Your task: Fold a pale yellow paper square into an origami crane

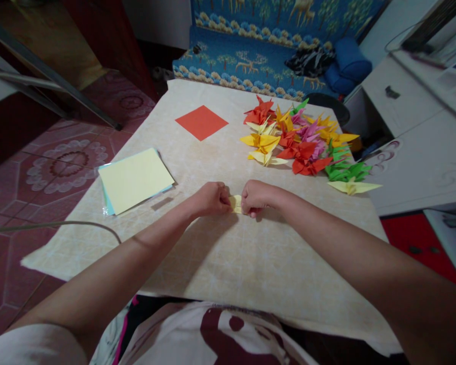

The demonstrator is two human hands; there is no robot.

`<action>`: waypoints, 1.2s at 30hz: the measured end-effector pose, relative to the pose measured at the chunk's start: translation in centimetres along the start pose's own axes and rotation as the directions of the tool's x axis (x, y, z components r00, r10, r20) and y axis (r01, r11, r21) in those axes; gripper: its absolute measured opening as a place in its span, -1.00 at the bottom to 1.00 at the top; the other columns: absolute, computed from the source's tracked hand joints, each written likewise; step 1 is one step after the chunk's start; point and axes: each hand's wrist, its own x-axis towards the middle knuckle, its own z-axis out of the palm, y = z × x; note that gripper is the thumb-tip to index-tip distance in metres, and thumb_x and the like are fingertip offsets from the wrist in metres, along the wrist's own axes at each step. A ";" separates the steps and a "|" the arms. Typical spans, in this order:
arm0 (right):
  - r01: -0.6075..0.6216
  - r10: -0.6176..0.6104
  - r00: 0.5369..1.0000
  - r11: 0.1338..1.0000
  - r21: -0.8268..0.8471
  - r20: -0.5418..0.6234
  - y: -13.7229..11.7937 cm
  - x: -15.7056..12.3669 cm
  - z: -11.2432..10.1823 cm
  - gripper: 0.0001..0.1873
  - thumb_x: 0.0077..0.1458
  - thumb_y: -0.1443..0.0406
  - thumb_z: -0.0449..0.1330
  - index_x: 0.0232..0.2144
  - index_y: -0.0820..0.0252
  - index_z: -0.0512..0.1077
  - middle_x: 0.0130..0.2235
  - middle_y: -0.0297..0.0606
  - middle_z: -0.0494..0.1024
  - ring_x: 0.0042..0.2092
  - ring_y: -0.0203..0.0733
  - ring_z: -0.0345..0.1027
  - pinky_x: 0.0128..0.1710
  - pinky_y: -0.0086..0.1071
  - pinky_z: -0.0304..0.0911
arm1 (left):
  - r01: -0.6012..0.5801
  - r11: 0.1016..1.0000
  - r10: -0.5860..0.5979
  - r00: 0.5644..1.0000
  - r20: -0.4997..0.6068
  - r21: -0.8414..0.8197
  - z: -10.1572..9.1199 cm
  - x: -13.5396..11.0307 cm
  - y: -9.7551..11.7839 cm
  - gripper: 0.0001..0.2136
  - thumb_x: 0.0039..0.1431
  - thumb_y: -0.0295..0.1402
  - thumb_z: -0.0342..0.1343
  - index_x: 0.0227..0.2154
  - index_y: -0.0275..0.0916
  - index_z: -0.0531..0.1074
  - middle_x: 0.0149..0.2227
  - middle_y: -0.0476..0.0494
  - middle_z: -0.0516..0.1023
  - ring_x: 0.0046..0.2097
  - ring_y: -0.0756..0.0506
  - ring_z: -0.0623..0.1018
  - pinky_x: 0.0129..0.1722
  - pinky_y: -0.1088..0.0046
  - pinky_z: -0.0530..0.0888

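Between my two hands is a small piece of folded pale yellow paper (pixel 236 204), just over the table's middle. My left hand (pixel 213 198) pinches its left end, fingers curled in. From the other side my right hand (pixel 255 197) grips the right end, and its closed fingers hide that part. Only the middle of the folded paper shows, with a crease line across it. Beyond my right hand lie several folded paper cranes (pixel 306 139) in red, orange, yellow, pink and green.
A red paper square (pixel 201 123) lies flat toward the back. At the left, a stack of pale yellow paper (pixel 136 180) rests on a clear wrapper, with a small brownish strip (pixel 161 204) beside it. A cable (pixel 79 223) crosses the table's left edge. Behind stands a blue patterned sofa (pixel 243 56).
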 end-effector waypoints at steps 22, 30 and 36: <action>0.026 -0.021 0.999 0.994 0.106 -0.046 1.4 0.1 0.4 -0.88 -0.20 0.54 0.23 -0.65 0.33 0.42 -0.78 -0.39 0.34 -0.70 -0.39 0.22 -0.62 -0.52 0.27 | 0.143 0.985 -0.148 0.988 0.044 0.101 -0.4 0.3 0.7 -0.90 -0.22 -0.41 0.08 -0.66 -0.33 0.45 -0.61 -0.01 0.36 -0.52 0.04 0.31 -0.53 0.53 0.19; 0.017 0.002 0.995 0.980 0.196 -0.097 2.4 -0.1 0.7 -0.85 -0.23 0.56 0.22 -0.67 0.30 0.40 -0.77 -0.37 0.37 -0.70 -0.34 0.27 -0.61 -0.45 0.33 | 0.190 0.971 -0.199 0.979 0.050 0.146 -0.5 0.4 0.9 -0.90 -0.22 -0.41 0.10 -0.64 -0.33 0.48 -0.62 -0.01 0.39 -0.57 0.05 0.28 -0.57 0.52 0.16; 0.016 0.011 0.993 0.975 0.223 -0.120 2.3 -0.5 0.9 -0.86 -0.23 0.55 0.20 -0.69 0.32 0.38 -0.78 -0.38 0.36 -0.73 -0.40 0.21 -0.65 -0.53 0.28 | 0.192 0.971 -0.194 0.981 0.003 0.142 -0.2 0.4 0.3 -0.84 -0.18 -0.30 0.13 -0.64 -0.31 0.47 -0.61 0.01 0.38 -0.55 0.05 0.27 -0.55 0.52 0.15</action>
